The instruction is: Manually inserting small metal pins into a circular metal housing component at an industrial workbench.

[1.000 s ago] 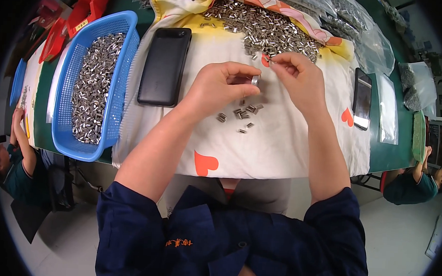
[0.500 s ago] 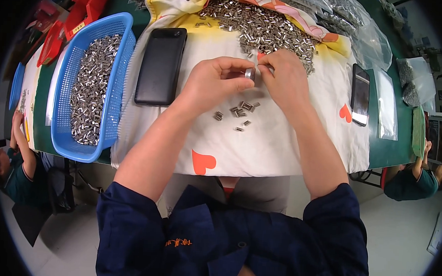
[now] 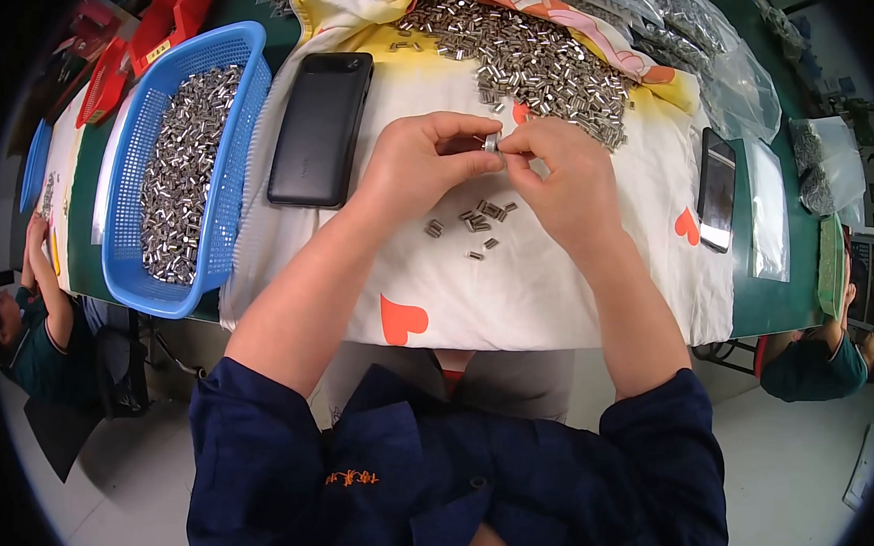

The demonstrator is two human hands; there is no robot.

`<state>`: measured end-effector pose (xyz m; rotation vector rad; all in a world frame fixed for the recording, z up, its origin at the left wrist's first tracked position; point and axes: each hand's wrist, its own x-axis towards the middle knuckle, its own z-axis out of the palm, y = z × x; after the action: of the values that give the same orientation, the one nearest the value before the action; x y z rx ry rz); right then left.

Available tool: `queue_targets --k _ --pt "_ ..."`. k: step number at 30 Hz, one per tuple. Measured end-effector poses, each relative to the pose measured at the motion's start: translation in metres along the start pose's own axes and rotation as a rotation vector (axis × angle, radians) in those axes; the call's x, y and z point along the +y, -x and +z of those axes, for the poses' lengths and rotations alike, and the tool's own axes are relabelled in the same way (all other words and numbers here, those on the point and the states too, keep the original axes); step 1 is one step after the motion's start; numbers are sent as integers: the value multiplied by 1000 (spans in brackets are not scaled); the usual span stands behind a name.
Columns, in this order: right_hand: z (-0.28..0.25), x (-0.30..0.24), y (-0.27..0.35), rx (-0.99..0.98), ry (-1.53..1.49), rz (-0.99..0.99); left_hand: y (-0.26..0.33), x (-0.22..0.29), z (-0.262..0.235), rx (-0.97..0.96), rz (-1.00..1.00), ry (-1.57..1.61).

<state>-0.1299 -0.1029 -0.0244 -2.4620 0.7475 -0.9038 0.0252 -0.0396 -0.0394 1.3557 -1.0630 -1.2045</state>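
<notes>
Between the thumb and forefinger of my left hand [image 3: 415, 161] is a small shiny metal ring-like piece [image 3: 491, 142]. My right hand [image 3: 567, 178] has its thumb and forefinger pinched against the right side of that piece; whatever is in the pinch, if anything, is hidden. Just below both hands, several short metal cylinders [image 3: 479, 217] lie loose on the white cloth [image 3: 515, 297]. Beyond my hands a large heap of similar cylinders [image 3: 547, 66] spreads over the cloth.
At left stands a blue plastic basket [image 3: 122, 247] filled with metal cylinders, beside a black rectangular device [image 3: 318, 128]. A phone [image 3: 716, 189] and clear plastic bags [image 3: 766, 211] lie to the right. Red bins [image 3: 179, 7] sit far left. Co-workers sit at both sides.
My right hand has shifted slightly down, and its fingertips now meet the metal piece in my left hand. The left hand has barely moved.
</notes>
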Motion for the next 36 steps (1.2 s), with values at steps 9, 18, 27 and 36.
queue_targets --k 9,18,27,36 --pt "-4 2 1 5 -180 118 -1 -3 -3 -59 -15 175" --pt "-16 21 -10 -65 -347 490 1 1 2 -77 -21 19" --pt "16 32 -8 22 377 112 1 1 1 -106 -47 -5" --pt "-6 13 -6 -5 -139 365 -2 3 -3 -92 -49 149"
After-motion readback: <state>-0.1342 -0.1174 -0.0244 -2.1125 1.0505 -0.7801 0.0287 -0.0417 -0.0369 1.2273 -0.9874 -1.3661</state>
